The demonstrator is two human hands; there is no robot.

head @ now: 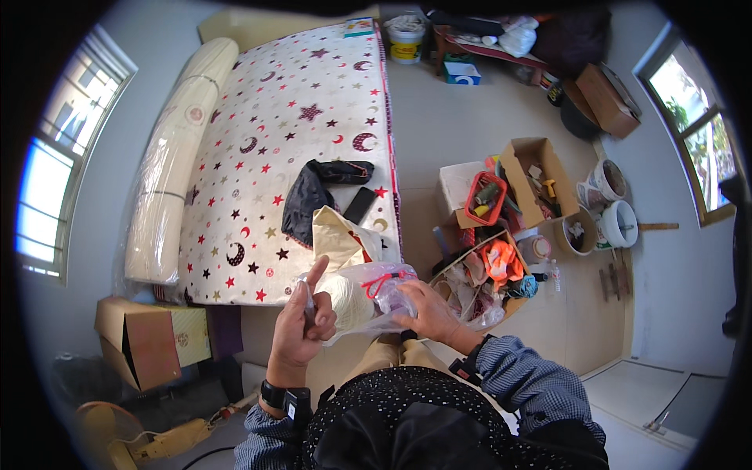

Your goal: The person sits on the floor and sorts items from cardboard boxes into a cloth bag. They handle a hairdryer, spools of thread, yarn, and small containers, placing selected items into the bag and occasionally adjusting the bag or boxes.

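Note:
A clear plastic bag (385,302) hangs between my hands at the bed's near edge. Inside it is a ball of cream yarn (346,299); a red cord (388,282) lies across the bag's top. My left hand (305,317) grips the bag's left edge, with one finger pointing up. My right hand (426,308) rests on the bag's right side, its fingers spread; whether it pinches the plastic is hard to tell. Just beyond, on the bed, lie a cream fabric piece (338,241), a dark cloth item (308,200) and a black phone (360,204).
The star-patterned bed (235,176) spans the left, with a plastic-wrapped roll (170,170) along its far side. At right stand a box of cloth scraps (517,302), a red basket (501,202), an open cardboard box (523,176) and several buckets. A fan (176,440) lies lower left.

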